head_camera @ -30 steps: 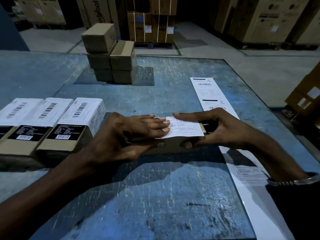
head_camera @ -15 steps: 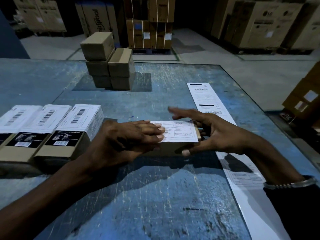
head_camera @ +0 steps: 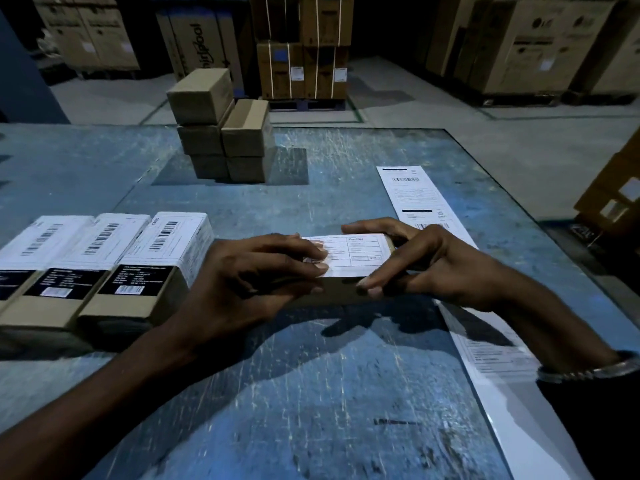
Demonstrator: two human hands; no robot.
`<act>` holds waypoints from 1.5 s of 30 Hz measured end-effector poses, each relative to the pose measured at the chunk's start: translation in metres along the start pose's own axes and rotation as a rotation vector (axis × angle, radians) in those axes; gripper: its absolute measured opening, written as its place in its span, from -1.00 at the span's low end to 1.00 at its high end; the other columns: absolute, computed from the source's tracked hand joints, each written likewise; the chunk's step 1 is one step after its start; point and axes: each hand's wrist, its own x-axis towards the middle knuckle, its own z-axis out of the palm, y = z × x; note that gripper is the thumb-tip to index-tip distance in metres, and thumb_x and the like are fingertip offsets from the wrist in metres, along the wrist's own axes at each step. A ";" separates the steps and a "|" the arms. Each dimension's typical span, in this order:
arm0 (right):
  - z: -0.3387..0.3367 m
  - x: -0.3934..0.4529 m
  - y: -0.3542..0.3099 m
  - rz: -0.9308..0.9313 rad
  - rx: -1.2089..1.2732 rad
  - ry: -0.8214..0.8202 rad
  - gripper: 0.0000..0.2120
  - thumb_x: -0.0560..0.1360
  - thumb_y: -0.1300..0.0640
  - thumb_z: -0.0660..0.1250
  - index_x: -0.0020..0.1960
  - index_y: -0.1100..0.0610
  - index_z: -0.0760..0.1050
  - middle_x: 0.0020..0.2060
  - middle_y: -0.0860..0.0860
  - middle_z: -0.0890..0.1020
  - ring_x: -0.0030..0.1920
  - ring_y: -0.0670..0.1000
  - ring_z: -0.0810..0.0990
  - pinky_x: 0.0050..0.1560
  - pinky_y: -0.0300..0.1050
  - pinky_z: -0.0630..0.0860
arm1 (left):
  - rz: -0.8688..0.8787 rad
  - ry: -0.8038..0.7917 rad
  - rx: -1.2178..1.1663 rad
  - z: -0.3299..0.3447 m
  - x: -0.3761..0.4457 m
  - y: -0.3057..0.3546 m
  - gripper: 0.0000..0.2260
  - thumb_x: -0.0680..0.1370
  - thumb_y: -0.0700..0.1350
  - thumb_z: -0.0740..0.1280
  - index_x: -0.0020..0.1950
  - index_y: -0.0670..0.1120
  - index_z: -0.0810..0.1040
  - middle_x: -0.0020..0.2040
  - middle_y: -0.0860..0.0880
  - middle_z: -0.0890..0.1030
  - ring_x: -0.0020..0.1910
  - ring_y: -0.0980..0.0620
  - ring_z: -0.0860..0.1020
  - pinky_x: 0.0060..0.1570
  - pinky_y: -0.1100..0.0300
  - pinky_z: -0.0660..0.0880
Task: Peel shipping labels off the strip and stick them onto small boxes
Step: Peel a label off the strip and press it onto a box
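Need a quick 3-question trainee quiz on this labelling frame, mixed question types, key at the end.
1. True or false: the label lies on top of the box between the two hands.
2. How many labelled boxes stand in the row at the table's left edge? A) one B) three C) five
3. Fill in: the label strip lies on the ______ side of the table.

Key
1. True. The left hand lays its fingers flat on the label; the right hand grips the box's right end.
2. B. Three are in view; the frame edge cuts off the leftmost. The unlabelled stack stands farther back.
3. Right, passing under the right forearm.
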 end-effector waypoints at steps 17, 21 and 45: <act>0.033 0.024 -0.008 0.343 0.307 0.414 -0.70 0.70 -0.05 0.31 0.24 0.05 0.75 0.14 -0.04 0.79 0.22 -0.02 0.74 0.42 0.10 0.53 | -0.372 0.080 -0.077 0.012 0.012 0.008 -0.78 0.62 -0.04 0.48 0.24 -0.04 0.76 0.16 0.14 0.74 0.18 0.20 0.68 0.14 0.30 0.59; 0.027 0.021 -0.008 0.344 0.429 0.317 -0.73 0.66 0.04 0.38 0.27 0.11 0.73 0.17 0.08 0.77 0.24 0.08 0.73 0.33 0.00 0.58 | -0.386 0.030 -0.121 0.007 0.013 0.008 -0.76 0.59 -0.08 0.51 0.26 -0.05 0.75 0.17 0.14 0.75 0.18 0.24 0.68 0.18 0.31 0.59; 0.032 0.016 -0.014 0.075 -0.174 0.391 -0.69 0.37 -0.08 0.67 0.07 -0.04 0.76 -0.06 -0.19 0.79 -0.01 -0.12 0.76 0.05 -0.12 0.68 | -0.128 -0.259 0.102 -0.012 0.015 -0.008 -0.64 0.69 0.01 0.39 0.47 -0.05 0.60 0.39 0.10 0.63 0.33 0.23 0.59 0.24 0.17 0.60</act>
